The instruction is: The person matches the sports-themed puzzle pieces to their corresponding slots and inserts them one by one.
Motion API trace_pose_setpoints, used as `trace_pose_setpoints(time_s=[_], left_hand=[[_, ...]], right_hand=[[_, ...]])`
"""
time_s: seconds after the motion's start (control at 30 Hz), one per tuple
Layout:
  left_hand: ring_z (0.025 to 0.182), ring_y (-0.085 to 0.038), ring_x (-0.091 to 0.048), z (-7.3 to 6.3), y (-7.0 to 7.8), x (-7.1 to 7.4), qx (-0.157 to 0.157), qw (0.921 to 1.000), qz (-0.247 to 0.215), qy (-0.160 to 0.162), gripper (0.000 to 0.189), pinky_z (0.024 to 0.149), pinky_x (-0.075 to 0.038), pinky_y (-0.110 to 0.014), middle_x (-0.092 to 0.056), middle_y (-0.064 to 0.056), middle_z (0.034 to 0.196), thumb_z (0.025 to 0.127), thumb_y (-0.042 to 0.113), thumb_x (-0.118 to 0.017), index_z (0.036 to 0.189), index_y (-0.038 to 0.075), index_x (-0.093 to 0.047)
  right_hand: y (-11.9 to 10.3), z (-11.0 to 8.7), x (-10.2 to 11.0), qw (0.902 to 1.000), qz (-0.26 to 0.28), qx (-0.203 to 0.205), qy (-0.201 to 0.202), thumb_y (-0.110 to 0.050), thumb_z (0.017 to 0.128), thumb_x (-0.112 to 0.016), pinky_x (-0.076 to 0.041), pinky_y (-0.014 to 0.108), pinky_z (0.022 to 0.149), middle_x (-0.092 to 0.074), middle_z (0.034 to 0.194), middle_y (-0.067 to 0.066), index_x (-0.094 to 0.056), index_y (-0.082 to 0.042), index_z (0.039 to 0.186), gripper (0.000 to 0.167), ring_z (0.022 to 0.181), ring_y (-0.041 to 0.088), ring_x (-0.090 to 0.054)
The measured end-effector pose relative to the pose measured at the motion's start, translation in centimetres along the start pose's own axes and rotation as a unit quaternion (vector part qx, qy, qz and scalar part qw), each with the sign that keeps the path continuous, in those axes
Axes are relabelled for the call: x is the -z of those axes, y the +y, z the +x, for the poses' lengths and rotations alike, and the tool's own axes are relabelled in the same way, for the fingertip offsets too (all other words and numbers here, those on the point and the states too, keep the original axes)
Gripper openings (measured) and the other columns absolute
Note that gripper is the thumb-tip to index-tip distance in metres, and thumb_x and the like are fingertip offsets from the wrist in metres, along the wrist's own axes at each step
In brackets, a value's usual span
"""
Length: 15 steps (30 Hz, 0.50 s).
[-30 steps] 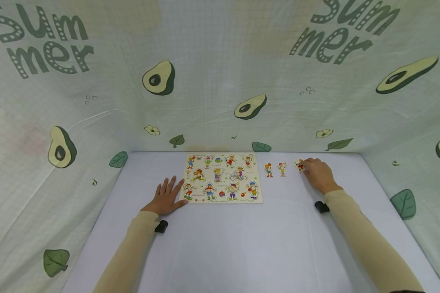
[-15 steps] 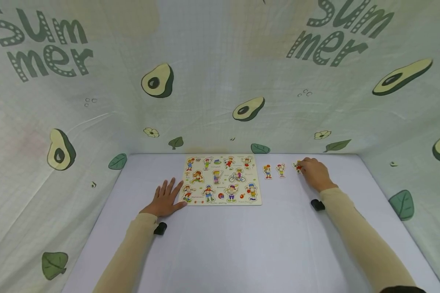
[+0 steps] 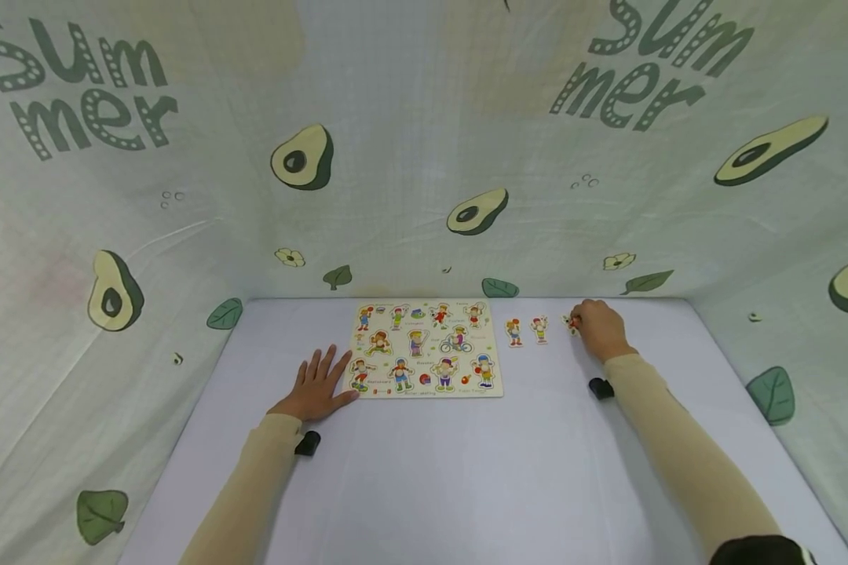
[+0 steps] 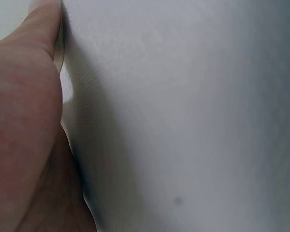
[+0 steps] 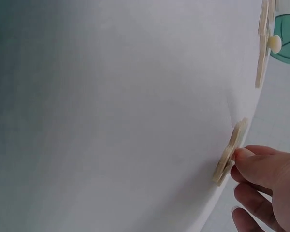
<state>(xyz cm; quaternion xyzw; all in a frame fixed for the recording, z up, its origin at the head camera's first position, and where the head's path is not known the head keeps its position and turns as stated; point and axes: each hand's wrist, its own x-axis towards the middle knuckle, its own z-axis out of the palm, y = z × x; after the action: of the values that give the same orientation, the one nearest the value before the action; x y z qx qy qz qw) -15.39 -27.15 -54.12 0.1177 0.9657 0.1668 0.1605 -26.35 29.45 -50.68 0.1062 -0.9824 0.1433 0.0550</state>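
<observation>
A pale wooden puzzle board [image 3: 493,386] with several sports-figure pieces set in it lies at the back of the table in the head view. My left hand [image 3: 316,388] rests flat at its left edge, fingers spread, with the thumb on the board's corner. In the left wrist view that hand [image 4: 24,116] fills the left side. Right of the board, my right hand [image 3: 601,329] pinches a small figure-shaped puzzle piece [image 3: 569,323], partly covered by the fingers. From the right wrist, this piece [image 5: 230,152] appears edge-on and tilted at the fingertips.
Between the board and my right hand lie two loose puzzle pieces, one [image 3: 513,333] nearer the board and another [image 3: 539,329] beside it. A knob [image 5: 274,44] stands up from one in the right wrist view. Behind the white table [image 3: 438,479] hangs an avocado-print cloth [image 3: 396,157].
My right hand has shifted slightly left and covers more of the puzzle piece it pinches. The left hand stays in place on the board's edge. The head view has shifted slightly.
</observation>
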Motion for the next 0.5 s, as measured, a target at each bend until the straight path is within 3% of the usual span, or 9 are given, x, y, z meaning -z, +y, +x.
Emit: trace_pose_setpoints(time_s=[0.33,0.5], left_hand=[[0.159,-0.055,0.007,-0.13,0.05,0.06,0.0,0.9999,-0.007,0.01,0.091,0.125,0.003,-0.071,0.0,-0.028,0.175,0.103,0.052,-0.062,0.169,0.008,-0.018],[0.159,-0.055,0.006,-0.05,-0.03,0.02,0.0,0.9999,-0.002,0.01,0.09,0.125,0.002,-0.071,0.0,-0.028,0.175,0.104,0.05,-0.063,0.169,0.008,-0.018]], right_hand=[[-0.13,0.82,0.28,0.9994,-0.02,0.008,-0.026,0.01,0.097,-0.062,-0.056,0.057,0.077,-0.07,0.095,0.025,-0.074,0.009,0.097,0.011,0.089,0.041,-0.067],[0.05,0.53,0.31,0.9989,-0.037,0.021,-0.019,0.008,0.098,-0.063,-0.057,0.058,0.077,-0.07,0.093,0.024,-0.075,0.009,0.1,0.012,0.09,0.042,-0.067]])
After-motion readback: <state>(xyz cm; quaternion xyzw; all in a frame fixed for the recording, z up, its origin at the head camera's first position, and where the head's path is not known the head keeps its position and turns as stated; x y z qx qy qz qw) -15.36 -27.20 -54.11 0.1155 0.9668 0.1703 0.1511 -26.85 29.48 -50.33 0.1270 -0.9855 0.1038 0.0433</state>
